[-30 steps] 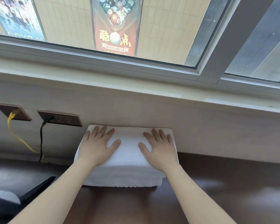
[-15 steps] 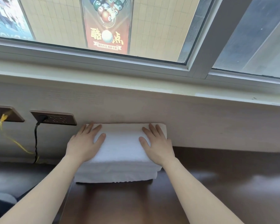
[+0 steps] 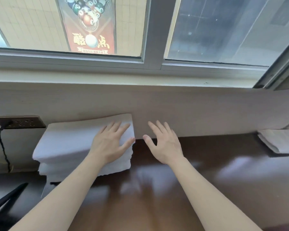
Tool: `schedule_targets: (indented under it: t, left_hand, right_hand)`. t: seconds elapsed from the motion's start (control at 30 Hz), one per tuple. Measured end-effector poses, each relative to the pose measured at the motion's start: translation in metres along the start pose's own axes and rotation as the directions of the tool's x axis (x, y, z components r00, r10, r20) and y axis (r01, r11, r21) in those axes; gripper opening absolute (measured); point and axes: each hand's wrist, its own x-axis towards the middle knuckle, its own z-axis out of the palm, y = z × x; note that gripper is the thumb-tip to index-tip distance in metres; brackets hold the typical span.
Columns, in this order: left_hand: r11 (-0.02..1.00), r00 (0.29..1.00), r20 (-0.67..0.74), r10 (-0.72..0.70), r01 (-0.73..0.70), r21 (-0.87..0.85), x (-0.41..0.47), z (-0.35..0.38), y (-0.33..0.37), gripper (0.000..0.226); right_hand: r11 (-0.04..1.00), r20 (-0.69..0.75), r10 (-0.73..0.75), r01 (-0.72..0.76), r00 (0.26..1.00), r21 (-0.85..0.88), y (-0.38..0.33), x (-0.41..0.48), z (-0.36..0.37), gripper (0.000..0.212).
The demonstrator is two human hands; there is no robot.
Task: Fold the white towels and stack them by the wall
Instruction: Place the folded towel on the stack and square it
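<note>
A stack of folded white towels [image 3: 68,142] sits on the dark wooden table [image 3: 223,189], pushed against the pale wall panel [image 3: 198,110] below the window. My left hand [image 3: 110,144] lies flat on the right part of the top towel, fingers straight and spread. My right hand [image 3: 165,144] hovers to the right of the stack, fingers spread and holding nothing, clear of the towels.
A wall socket [image 3: 20,122] with a black cable [image 3: 2,147] plugged in is left of the stack. Folded white items [image 3: 280,140] lie on the table at the far right by the wall. A dark object [image 3: 5,199] shows at the lower left.
My right hand has lifted off the towel stack and moved right of it. My left hand has slid to the stack's right part. The view has shifted to the right.
</note>
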Motion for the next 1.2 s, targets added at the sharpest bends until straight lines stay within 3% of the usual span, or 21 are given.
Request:
schedule_targets:
  t: [0.17,0.43,0.6,0.8,0.93,1.2]
  left_hand:
    - [0.994,0.994,0.030,0.105,-0.105,-0.016,-0.003,0.032,0.129,0.084]
    - [0.935,0.932,0.091,0.352,-0.346,-0.072,-0.011,0.085,0.386,0.087]
    - [0.897,0.892,0.111,0.439,-0.429,-0.102,-0.013,0.094,0.491,0.093]
    - [0.889,0.875,0.160,0.456,-0.438,-0.136,0.016,0.140,0.594,0.082]
    - [0.883,0.877,0.155,0.456,-0.423,-0.202,0.046,0.186,0.668,0.086]
    - [0.905,0.878,0.232,0.418,-0.381,-0.190,0.132,0.264,0.760,0.081]
  right_hand:
    - [0.996,-0.083,0.082,-0.083,0.993,-0.009,0.104,-0.066,-0.051,0.066]
    - [0.938,-0.133,0.339,-0.345,0.931,-0.021,0.304,-0.206,-0.150,0.065]
    - [0.904,-0.150,0.426,-0.425,0.892,0.042,0.384,-0.253,-0.193,0.064]
    - [0.873,-0.159,0.486,-0.486,0.859,0.037,0.468,-0.260,-0.209,0.064]
    - [0.839,-0.155,0.541,-0.542,0.827,0.039,0.535,-0.252,-0.221,0.061]
    - [0.808,-0.053,0.578,-0.580,0.814,-0.103,0.693,-0.223,-0.245,0.066]
